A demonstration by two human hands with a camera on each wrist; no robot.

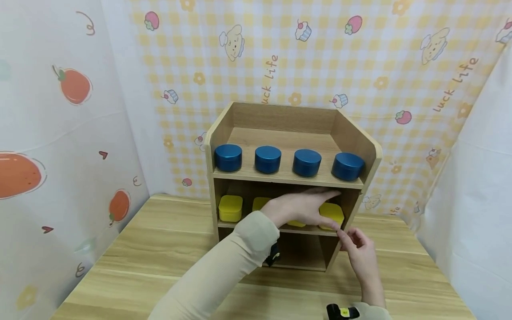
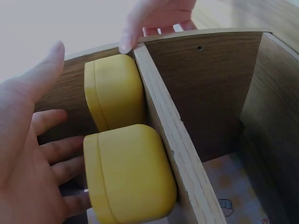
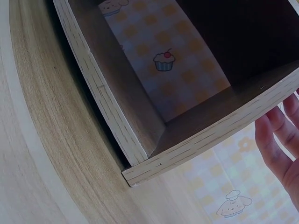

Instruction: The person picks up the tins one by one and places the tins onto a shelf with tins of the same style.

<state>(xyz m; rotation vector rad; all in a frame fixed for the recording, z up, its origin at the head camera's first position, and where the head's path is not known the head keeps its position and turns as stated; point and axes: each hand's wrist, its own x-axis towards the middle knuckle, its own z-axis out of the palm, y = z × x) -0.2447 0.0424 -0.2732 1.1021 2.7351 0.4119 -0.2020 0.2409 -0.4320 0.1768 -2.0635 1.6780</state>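
Note:
A small wooden shelf unit (image 1: 362,142) stands on the table against the back wall. Several blue round tins (image 1: 267,159) sit in a row on its top board. Yellow rounded boxes (image 1: 230,208) line the middle level. My left hand (image 1: 310,205) reaches into that level with straight fingers, beside the right-hand yellow boxes. In the left wrist view the left hand (image 2: 37,154) lies flat next to a yellow box (image 2: 128,177), with a second yellow box (image 2: 114,91) behind it. My right hand (image 1: 356,242) touches the unit's right front edge with its fingertips and holds nothing.
The unit's bottom compartment (image 3: 196,70) shows a patterned backing and no objects that I can see. The wooden table (image 1: 152,249) stretches out in front and to the left. Patterned cloth walls (image 1: 60,133) close in on the left, back and right.

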